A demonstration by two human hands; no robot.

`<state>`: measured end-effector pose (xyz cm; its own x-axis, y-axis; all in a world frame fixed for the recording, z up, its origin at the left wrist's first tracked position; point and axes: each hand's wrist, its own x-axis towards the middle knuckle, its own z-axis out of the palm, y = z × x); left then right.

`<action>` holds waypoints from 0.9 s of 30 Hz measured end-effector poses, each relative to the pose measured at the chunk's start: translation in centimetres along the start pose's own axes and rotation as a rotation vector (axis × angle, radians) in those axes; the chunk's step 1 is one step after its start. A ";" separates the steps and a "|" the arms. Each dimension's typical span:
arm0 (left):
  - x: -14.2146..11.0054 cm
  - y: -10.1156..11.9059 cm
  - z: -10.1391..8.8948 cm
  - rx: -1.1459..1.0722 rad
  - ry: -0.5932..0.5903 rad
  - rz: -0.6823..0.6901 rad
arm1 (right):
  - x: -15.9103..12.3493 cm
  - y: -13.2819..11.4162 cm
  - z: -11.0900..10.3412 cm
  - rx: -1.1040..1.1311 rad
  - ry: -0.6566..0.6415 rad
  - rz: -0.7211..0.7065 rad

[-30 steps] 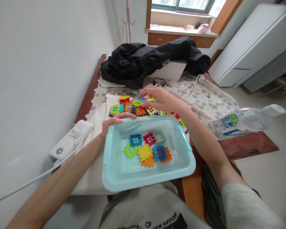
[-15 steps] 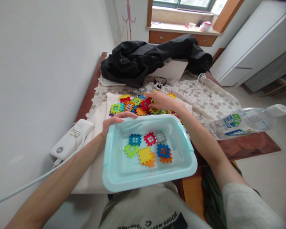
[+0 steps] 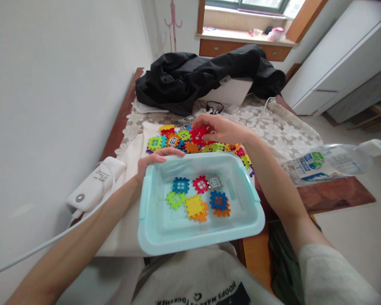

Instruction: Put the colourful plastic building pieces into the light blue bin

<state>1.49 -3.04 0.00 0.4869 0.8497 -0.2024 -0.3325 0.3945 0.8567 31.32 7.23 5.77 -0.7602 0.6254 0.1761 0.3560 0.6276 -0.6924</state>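
My left hand point(image 3: 155, 159) grips the far left rim of a pale turquoise plastic basin point(image 3: 165, 237), which is tilted toward me. Several toothed square building blocks lie in it, among them a yellow one point(image 3: 194, 206), a red window piece point(image 3: 201, 184), a blue one point(image 3: 219, 200) and a lime green one point(image 3: 175, 200). Beyond the basin, my right hand point(image 3: 222, 128) pinches a red building block point(image 3: 198, 135) between thumb and fingers, just over a heap of colourful blocks point(image 3: 190, 147). Part of the heap is hidden behind the basin and the hand.
A clear plastic bottle point(image 3: 333, 163) lies at the right on the table. A white power bank point(image 3: 95, 183) with a cable sits by the left wall. Farther back are a black jacket point(image 3: 190, 80), a white laptop-like panel point(image 3: 230, 92) and black earphones point(image 3: 214, 107).
My right hand has risen slightly and shifted right, and the red block in its fingers now shows larger, lifted from the heap. My left hand and the basin hardly differ.
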 end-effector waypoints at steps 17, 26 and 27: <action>0.2 -0.3 -0.1 0.004 -0.016 0.021 | 0.6 1.1 2.5 -0.333 0.082 0.066; 0.4 -1.5 -2.8 -0.037 -0.004 -0.027 | 1.2 3.9 3.2 -0.509 -0.105 0.178; 0.4 -1.6 -3.2 -0.037 0.002 -0.035 | 1.2 3.7 3.1 -0.514 -0.094 0.173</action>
<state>-0.39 -2.20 -2.98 0.4967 0.8362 -0.2326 -0.3448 0.4361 0.8312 30.09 8.86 1.25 -0.7040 0.7101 0.0101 0.6817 0.6797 -0.2707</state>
